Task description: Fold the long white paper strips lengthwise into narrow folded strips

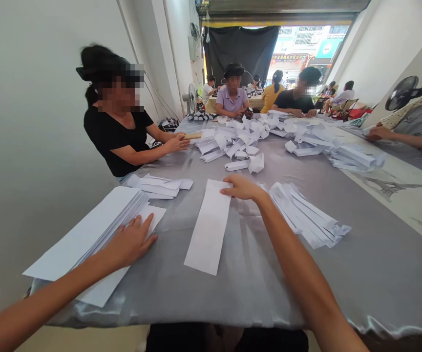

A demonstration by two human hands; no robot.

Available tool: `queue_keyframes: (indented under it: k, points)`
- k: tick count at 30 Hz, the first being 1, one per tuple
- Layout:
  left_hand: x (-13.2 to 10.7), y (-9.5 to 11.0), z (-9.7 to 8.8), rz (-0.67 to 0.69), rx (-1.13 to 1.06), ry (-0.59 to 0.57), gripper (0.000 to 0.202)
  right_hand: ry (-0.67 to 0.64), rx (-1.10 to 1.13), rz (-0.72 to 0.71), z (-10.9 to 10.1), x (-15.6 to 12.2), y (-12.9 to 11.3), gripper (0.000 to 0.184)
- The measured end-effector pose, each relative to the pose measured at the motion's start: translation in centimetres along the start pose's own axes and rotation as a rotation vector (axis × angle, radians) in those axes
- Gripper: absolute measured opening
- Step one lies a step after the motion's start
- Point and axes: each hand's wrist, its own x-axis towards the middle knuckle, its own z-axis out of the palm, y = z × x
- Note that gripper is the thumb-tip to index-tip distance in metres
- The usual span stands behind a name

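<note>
**Both hands open on white paper**

Left hand (130,239) flat and released, fingers spread, resting on a stack of long white paper sheets (86,234) near the left edge of the table. Right hand (242,188) also unclenched, fingertips (225,192) draped over the far end of a single long white paper strip (207,227), lying apart from the stack at mid-table. Just right of that hand, a loose pile of folded paper strips (306,215); beyond the stack, a smaller bundle of folded strips (159,186). Beneath it all, a gray satin tablecloth (233,298), draped over the near edge. Toward the far end, heaps of folded paper (233,142), and along the left edge, a co-worker in a black top (116,132), one hand (176,144) beside a tan wooden bar (192,136).
</note>
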Motion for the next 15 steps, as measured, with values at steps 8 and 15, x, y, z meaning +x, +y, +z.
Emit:
queue_keyframes:
  k: [8, 15]
  points:
    - [-0.7, -0.2, 1.9, 0.131, -0.332, 0.008, 0.084, -0.011, -0.071, 0.020, 0.5, 0.1, -0.5, 0.015]
    - [-2.7, -0.9, -0.3, 0.125, -0.310, 0.136, 0.100, -0.002, -0.206, 0.045, 0.5, 0.2, -0.5, 0.014]
